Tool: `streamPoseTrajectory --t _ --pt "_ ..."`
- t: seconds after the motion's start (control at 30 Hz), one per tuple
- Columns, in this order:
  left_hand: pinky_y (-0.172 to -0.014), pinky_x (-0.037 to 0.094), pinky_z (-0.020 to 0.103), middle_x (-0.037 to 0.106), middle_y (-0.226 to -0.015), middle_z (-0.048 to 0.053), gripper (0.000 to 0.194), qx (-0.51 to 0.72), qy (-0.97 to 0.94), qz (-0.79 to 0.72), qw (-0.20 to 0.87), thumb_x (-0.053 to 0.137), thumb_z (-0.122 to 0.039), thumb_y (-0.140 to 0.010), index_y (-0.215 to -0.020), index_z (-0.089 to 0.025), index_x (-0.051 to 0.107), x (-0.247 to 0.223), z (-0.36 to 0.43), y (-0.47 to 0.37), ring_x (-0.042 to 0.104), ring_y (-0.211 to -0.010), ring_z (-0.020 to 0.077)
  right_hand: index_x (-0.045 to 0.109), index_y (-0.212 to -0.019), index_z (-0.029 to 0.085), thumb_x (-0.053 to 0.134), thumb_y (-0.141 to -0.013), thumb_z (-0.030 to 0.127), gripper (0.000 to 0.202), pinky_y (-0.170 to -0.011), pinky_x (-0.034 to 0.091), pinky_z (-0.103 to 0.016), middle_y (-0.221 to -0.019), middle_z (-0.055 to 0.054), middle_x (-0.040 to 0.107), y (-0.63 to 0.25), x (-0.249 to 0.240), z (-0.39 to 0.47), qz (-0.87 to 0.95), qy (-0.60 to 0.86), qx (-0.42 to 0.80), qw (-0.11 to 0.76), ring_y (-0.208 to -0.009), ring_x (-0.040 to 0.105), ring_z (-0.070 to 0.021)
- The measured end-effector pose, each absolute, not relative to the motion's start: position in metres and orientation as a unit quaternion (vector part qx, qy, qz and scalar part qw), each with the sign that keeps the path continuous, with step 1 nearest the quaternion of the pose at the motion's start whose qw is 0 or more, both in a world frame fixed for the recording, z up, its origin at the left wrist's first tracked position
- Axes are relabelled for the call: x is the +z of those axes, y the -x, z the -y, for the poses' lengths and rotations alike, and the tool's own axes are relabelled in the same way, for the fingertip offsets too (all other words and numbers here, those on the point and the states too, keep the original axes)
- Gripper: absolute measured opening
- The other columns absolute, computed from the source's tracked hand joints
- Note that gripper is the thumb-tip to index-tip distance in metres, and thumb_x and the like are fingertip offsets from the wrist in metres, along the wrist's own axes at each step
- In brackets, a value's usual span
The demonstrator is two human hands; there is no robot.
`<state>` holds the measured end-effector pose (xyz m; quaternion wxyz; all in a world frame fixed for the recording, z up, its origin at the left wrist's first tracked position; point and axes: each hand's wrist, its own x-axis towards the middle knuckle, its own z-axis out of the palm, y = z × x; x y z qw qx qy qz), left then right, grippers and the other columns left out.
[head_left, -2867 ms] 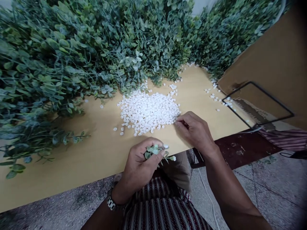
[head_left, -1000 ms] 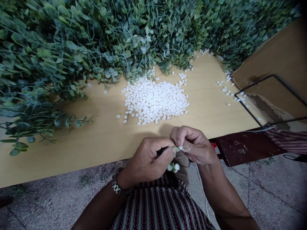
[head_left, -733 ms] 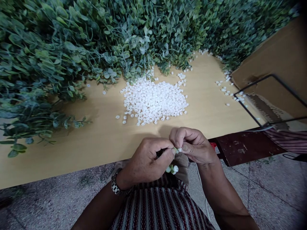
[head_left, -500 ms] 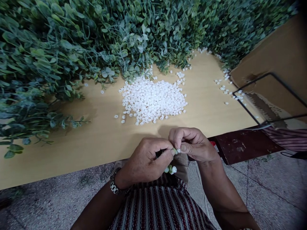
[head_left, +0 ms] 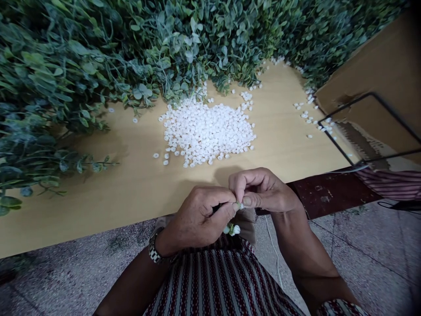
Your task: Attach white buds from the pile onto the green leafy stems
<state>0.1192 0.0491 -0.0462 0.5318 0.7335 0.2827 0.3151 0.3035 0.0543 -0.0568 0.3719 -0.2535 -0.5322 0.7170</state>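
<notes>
My left hand point(head_left: 204, 216), with a metal watch point(head_left: 154, 249) at the wrist, is closed in a pinch on a thin green artificial sprig point(head_left: 226, 229). Most of the sprig is hidden by the fingers; one branch with a small white bud-like tip point(head_left: 235, 229) hangs below them. My right hand point(head_left: 268, 193) pinches a small white piece point(head_left: 241, 206) at the sprig's other tip, where the fingertips of both hands meet. On the table beyond my hands lies a pile of small white ring-like pieces point(head_left: 210, 134).
Dense green artificial foliage point(head_left: 158, 48) covers the back and left of the wooden table point(head_left: 131, 184). At right, a cardboard piece point(head_left: 378, 83) stands behind a black metal frame point(head_left: 348, 107). White pieces point(head_left: 309, 115) lie scattered nearby. A white cord point(head_left: 274, 250) hangs below.
The view has shifted slightly. Both hands stay together at the same spot, and my right fingers have closed nearer to the left fingertips, covering more of the sprig's tip.
</notes>
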Motion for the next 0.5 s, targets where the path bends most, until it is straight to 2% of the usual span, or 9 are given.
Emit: streamPoseTrajectory --t 0.17,0.27,0.4,0.5 --pt "-0.048 0.03 0.022 0.038 -0.051 -0.005 0.029 0.318 -0.73 -0.292 0.53 0.048 -0.012 -0.084 -0.055 -0.014 0.045 -0.051 -0.051 -0.12 0.034 -0.049 0.0064 0.062 -0.075 0.013 0.066 -0.079 0.02 0.009 -0.054 0.04 -0.02 -0.066 0.001 0.056 -0.302 -0.056 -0.053 0.55 0.276 0.695 0.371 -0.059 0.049 -0.0076" --pt "-0.05 0.033 0.022 0.043 -0.053 -0.003 0.028 0.324 -0.728 -0.31 0.518 0.047 -0.012 -0.085 -0.058 -0.014 0.049 -0.051 -0.05 -0.12 0.039 -0.05 0.0072 0.061 -0.081 0.015 0.063 -0.082 0.021 0.007 -0.053 0.04 -0.02 -0.066 0.002 0.055 -0.3 -0.059 -0.048 0.553 0.288 0.676 0.393 -0.057 0.05 -0.0076" --pt "-0.051 0.035 0.023 0.049 -0.055 -0.001 0.025 0.358 -0.763 -0.288 0.454 0.044 -0.012 -0.086 -0.062 -0.014 0.051 -0.046 -0.036 -0.12 0.043 -0.052 0.0087 0.06 -0.091 0.019 0.061 -0.084 0.027 0.011 -0.055 0.042 -0.022 -0.074 0.001 0.056 -0.303 -0.067 -0.041 0.545 0.317 0.611 0.479 -0.061 0.052 -0.0095" --pt "-0.052 0.036 0.024 0.051 -0.056 0.0 0.023 0.297 -0.846 -0.189 0.4 0.044 -0.012 -0.083 -0.061 -0.016 0.051 -0.055 -0.021 -0.126 0.047 -0.054 0.0104 0.06 -0.087 0.02 0.056 -0.087 0.028 0.009 -0.057 0.04 -0.024 -0.073 0.001 0.054 -0.314 -0.07 -0.041 0.563 0.392 0.488 0.54 -0.062 0.051 -0.0104"
